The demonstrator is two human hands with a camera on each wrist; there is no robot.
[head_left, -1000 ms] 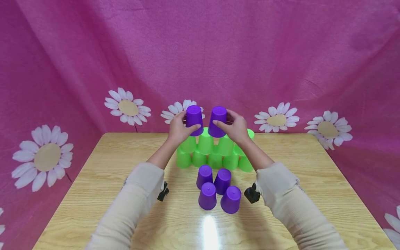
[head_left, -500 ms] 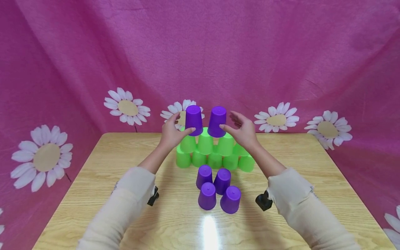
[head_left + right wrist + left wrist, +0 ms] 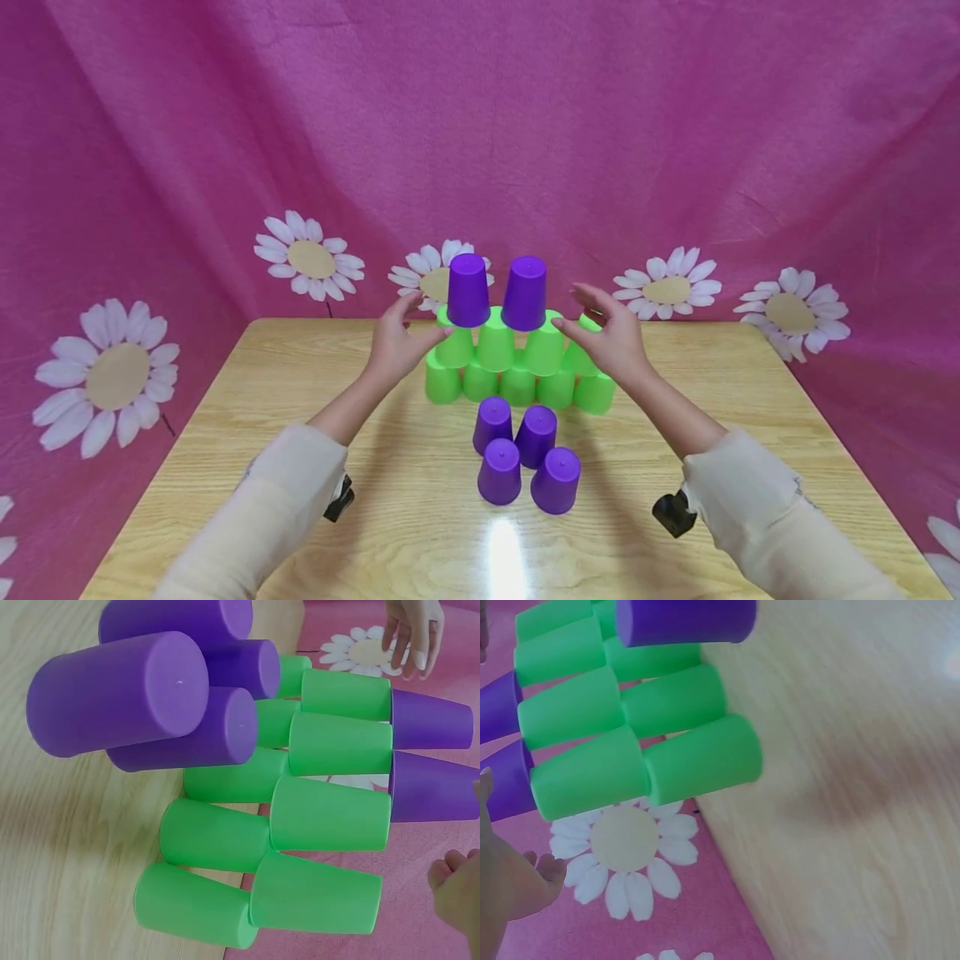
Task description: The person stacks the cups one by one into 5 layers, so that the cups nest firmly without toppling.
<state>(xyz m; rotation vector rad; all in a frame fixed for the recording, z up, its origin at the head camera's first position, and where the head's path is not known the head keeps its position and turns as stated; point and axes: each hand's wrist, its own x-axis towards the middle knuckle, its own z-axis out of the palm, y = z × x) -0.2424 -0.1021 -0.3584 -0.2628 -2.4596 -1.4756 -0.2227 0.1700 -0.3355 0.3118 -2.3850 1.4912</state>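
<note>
The left raised cup [image 3: 468, 292] and the right raised cup [image 3: 526, 293], both purple, are standing mouth down on the upper green row [image 3: 495, 343], each bridging the seam between two neighbouring cups. Those four green cups are in turn resting on the lower green row [image 3: 517, 387] of five, on the far part of the desk [image 3: 420, 533].

The left hand [image 3: 396, 340] is hovering to the left of the left raised cup, its fingers curving loosely, well parted from the thumb and holding nothing. The right hand [image 3: 609, 329] is mirroring it on the right, fingers and thumb spread and gripping nothing; whether either thumb is brushing a green cup is hard to tell. Four near purple cups [image 3: 500, 475] are standing mouth down on the desk, between the forearms.

The likeliest trouble is coming from how close the thumbs are lying to the stack: one catching a rim could be tipping a raised cup off its seam. The right hand is also overlapping the rightmost upper cup, so a low sweep could be dislodging it. If supporting green cups were spreading apart, a purple cup could be dropping between them.
</note>
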